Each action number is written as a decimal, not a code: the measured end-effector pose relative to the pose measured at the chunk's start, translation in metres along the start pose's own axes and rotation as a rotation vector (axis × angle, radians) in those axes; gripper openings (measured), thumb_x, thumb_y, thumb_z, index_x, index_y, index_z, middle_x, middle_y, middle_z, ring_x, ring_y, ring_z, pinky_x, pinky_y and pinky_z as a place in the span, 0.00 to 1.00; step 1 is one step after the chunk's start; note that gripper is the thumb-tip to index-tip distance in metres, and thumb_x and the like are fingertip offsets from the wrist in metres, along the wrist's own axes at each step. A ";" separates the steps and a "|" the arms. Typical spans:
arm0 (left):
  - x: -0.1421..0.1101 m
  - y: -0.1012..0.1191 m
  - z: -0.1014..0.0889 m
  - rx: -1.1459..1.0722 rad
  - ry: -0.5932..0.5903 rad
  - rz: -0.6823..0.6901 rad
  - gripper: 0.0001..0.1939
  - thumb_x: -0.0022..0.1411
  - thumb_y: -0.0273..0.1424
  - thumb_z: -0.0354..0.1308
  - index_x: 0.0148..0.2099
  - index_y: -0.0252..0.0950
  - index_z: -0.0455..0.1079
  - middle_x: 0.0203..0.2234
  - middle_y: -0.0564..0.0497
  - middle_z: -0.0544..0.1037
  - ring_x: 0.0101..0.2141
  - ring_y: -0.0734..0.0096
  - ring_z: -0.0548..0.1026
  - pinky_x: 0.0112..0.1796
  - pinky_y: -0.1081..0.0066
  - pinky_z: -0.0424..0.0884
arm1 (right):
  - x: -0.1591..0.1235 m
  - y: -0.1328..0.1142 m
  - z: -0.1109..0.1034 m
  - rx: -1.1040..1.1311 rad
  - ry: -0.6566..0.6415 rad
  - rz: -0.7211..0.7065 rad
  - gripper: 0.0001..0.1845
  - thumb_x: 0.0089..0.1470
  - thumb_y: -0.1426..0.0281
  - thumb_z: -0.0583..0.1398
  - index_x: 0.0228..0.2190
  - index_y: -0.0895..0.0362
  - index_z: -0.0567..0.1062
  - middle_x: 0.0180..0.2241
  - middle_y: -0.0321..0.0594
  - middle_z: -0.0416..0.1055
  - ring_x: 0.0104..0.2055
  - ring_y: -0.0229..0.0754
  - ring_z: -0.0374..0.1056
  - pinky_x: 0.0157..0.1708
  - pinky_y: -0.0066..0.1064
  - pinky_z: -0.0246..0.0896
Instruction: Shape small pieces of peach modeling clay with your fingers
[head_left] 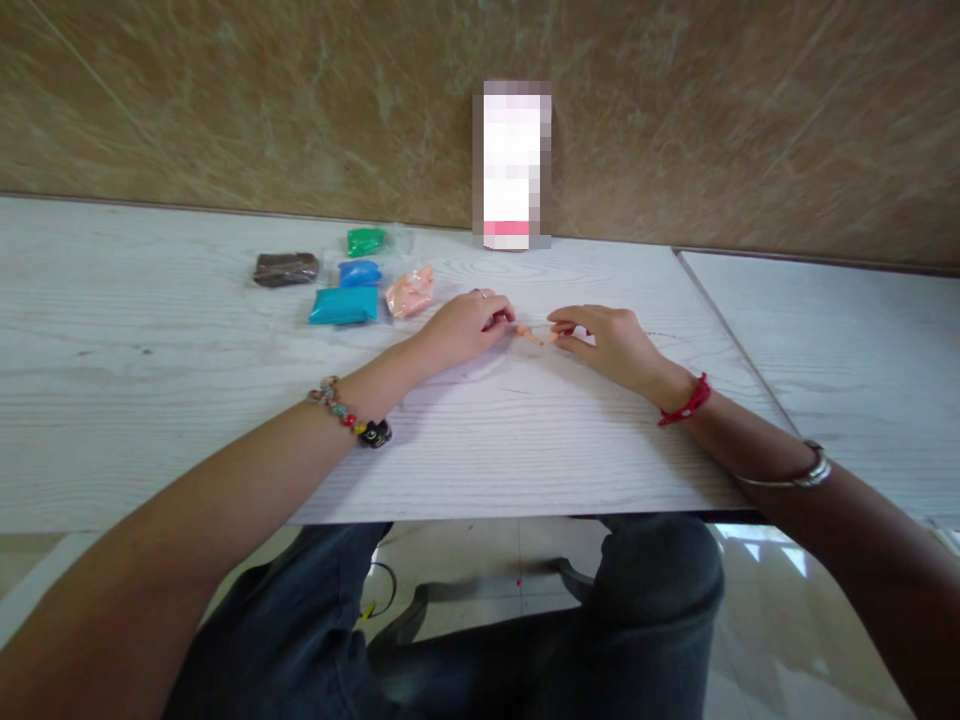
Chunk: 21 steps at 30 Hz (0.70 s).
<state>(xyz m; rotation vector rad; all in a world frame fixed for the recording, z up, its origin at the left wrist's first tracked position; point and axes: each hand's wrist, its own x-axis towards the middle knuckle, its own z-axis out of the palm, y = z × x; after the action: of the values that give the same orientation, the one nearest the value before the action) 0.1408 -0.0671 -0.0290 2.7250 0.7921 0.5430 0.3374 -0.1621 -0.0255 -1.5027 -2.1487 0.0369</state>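
Near the middle of the white table, my left hand (pixel 476 322) rests with its fingers curled. A small, thin piece of peach modelling clay (pixel 527 333) sits right at its fingertips; whether the fingers grip it is hard to see. Facing it from the right, my right hand (pixel 611 335) pinches a small lump of peach clay (pixel 553 337) between thumb and fingers. Only a narrow gap separates the two clay pieces. Behind my left wrist lies a clear packet of peach clay (pixel 411 292).
Left of my hands lie packets of teal clay (pixel 343 306), blue clay (pixel 360 273), green clay (pixel 366 241) and brown clay (pixel 286 269). A blurred-out upright screen (pixel 512 165) leans on the brown marbled wall (pixel 225 110). A seam (pixel 739 340) crosses the white table (pixel 465 450) at right.
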 end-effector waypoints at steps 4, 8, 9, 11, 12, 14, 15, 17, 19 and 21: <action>0.000 0.001 0.001 -0.002 -0.004 0.004 0.09 0.60 0.29 0.50 0.36 0.31 0.71 0.29 0.48 0.73 0.31 0.71 0.68 0.33 0.73 0.60 | 0.000 -0.006 -0.001 -0.115 -0.025 -0.064 0.09 0.51 0.73 0.58 0.37 0.59 0.74 0.33 0.42 0.76 0.34 0.41 0.70 0.35 0.31 0.61; 0.000 0.002 0.001 0.000 -0.007 0.002 0.10 0.60 0.30 0.50 0.36 0.31 0.71 0.28 0.48 0.73 0.31 0.70 0.68 0.32 0.73 0.60 | 0.001 -0.004 0.000 -0.256 -0.060 -0.073 0.08 0.54 0.71 0.56 0.33 0.60 0.75 0.29 0.44 0.76 0.30 0.40 0.69 0.34 0.31 0.59; 0.000 0.002 0.001 0.000 -0.005 0.000 0.09 0.60 0.30 0.50 0.36 0.32 0.71 0.29 0.48 0.73 0.32 0.70 0.68 0.33 0.73 0.60 | 0.001 -0.003 0.001 -0.276 -0.069 -0.084 0.09 0.54 0.71 0.56 0.32 0.61 0.75 0.29 0.44 0.75 0.30 0.40 0.69 0.34 0.31 0.58; 0.000 0.002 0.001 -0.001 -0.004 -0.001 0.09 0.59 0.28 0.50 0.36 0.31 0.71 0.30 0.48 0.74 0.32 0.70 0.69 0.33 0.73 0.60 | 0.000 -0.001 0.002 -0.299 -0.083 -0.128 0.10 0.55 0.71 0.55 0.33 0.61 0.76 0.27 0.44 0.75 0.30 0.40 0.69 0.35 0.31 0.57; 0.000 0.002 0.001 -0.003 -0.004 -0.001 0.09 0.59 0.27 0.49 0.36 0.31 0.71 0.30 0.48 0.74 0.32 0.70 0.69 0.34 0.73 0.61 | 0.000 -0.001 0.002 -0.304 -0.092 -0.155 0.11 0.56 0.71 0.54 0.33 0.61 0.76 0.27 0.43 0.75 0.30 0.40 0.68 0.35 0.32 0.57; -0.001 0.002 0.000 -0.004 -0.006 -0.001 0.10 0.59 0.26 0.48 0.37 0.31 0.71 0.30 0.48 0.74 0.32 0.71 0.69 0.34 0.72 0.61 | -0.001 -0.001 0.002 -0.312 -0.107 -0.201 0.13 0.58 0.71 0.51 0.33 0.60 0.76 0.27 0.43 0.75 0.30 0.39 0.68 0.35 0.32 0.56; -0.001 0.001 0.000 -0.006 -0.006 0.000 0.10 0.59 0.26 0.48 0.37 0.32 0.71 0.30 0.48 0.74 0.32 0.71 0.69 0.34 0.72 0.61 | -0.002 -0.002 0.002 -0.313 -0.113 -0.214 0.14 0.58 0.71 0.51 0.33 0.59 0.76 0.28 0.42 0.75 0.30 0.39 0.68 0.35 0.32 0.56; -0.001 0.001 0.000 -0.006 -0.007 -0.003 0.10 0.59 0.26 0.48 0.37 0.32 0.71 0.30 0.48 0.74 0.32 0.71 0.69 0.34 0.72 0.61 | -0.003 -0.003 0.001 -0.306 -0.121 -0.212 0.14 0.58 0.70 0.51 0.33 0.59 0.76 0.28 0.42 0.76 0.30 0.40 0.68 0.34 0.33 0.56; -0.001 0.001 0.000 -0.001 -0.009 -0.008 0.10 0.59 0.27 0.48 0.37 0.32 0.71 0.30 0.48 0.74 0.32 0.70 0.69 0.34 0.72 0.61 | -0.003 -0.005 -0.001 -0.270 -0.118 -0.174 0.12 0.57 0.69 0.53 0.35 0.59 0.75 0.30 0.43 0.76 0.31 0.40 0.69 0.35 0.33 0.57; -0.001 0.002 0.000 0.004 -0.013 -0.012 0.10 0.59 0.28 0.49 0.37 0.32 0.71 0.30 0.48 0.74 0.32 0.70 0.69 0.33 0.72 0.61 | -0.003 -0.005 -0.005 -0.192 -0.105 -0.121 0.11 0.55 0.69 0.55 0.38 0.59 0.74 0.33 0.42 0.76 0.33 0.40 0.70 0.35 0.32 0.59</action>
<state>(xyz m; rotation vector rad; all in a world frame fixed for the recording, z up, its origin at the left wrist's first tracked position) 0.1406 -0.0690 -0.0287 2.7227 0.8063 0.5220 0.3362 -0.1682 -0.0212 -1.5010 -2.3814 -0.1391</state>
